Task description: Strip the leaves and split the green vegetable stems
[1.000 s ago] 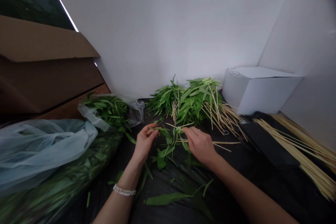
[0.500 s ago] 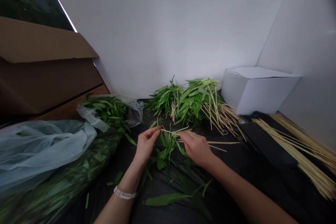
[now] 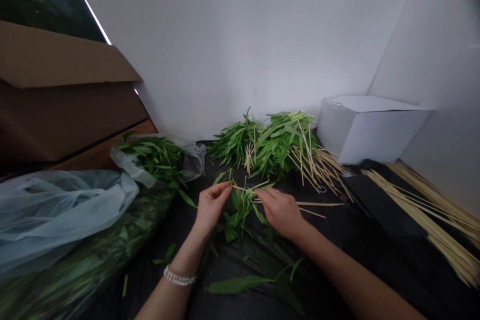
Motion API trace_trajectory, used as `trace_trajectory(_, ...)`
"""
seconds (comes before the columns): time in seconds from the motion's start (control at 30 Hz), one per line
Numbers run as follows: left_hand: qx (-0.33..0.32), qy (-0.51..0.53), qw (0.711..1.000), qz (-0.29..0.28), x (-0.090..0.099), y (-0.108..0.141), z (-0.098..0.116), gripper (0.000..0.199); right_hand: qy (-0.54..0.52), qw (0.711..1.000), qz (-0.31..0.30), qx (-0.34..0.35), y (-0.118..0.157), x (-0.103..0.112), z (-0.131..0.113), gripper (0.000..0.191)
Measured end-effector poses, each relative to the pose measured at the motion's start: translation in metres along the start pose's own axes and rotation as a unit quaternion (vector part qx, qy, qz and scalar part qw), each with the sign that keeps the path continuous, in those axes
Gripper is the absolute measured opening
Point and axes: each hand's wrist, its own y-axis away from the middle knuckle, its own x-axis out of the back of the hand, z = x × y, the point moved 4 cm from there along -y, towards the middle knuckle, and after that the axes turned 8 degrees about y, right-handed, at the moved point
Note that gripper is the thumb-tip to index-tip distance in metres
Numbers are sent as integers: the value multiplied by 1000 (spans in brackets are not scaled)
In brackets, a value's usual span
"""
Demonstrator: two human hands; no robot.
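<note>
The fingertips of the left hand are pinched together on one end of a thin stick, while the right hand is curled over with its fingertips closed at the stick's other end, though its back hides the exact grip. The stick spans the gap between them, above the dark covering. A second ago the left hand stood farther off with its fingers looser; now it has come in toward the right, and the stick is drawn straight between the two, so both hands appear to be working on the same piece. A narrow green leaf stands up by the left fingertips; whether it is fixed to the stick cannot be told. Just below hangs or lies a cluster of greens, and loose sticks lie just beyond the right hand. Farther out, leafy stems are heaped by the wall, with pale sticks jutting from them. A plastic bag of leaves sits to the left, and a black case and a long bundle of sticks lie to the right.
</note>
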Motion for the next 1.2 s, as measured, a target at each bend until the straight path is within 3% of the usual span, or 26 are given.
trace_trajectory(0.3, -82, -102, 991, 18, 3, 0, -1, 31, 16, 1000, -22, 0, 0, -1, -3, 33)
trace_trajectory(0.53, -212, -273, 938, 21, 0, 8, 5, 22, 16, 999, -52, 0, 2, -4, -6, 34)
trace_trajectory(1.0, -265, -309, 913, 10, -3, 11, 9, 21, 16, 998, -59, -1, 1, -5, -6, 33)
trace_trajectory(1.2, -284, -317, 904, -38, -13, 16, 6, 22, 11, 999, -50, 4, 2, -5, -8, 31)
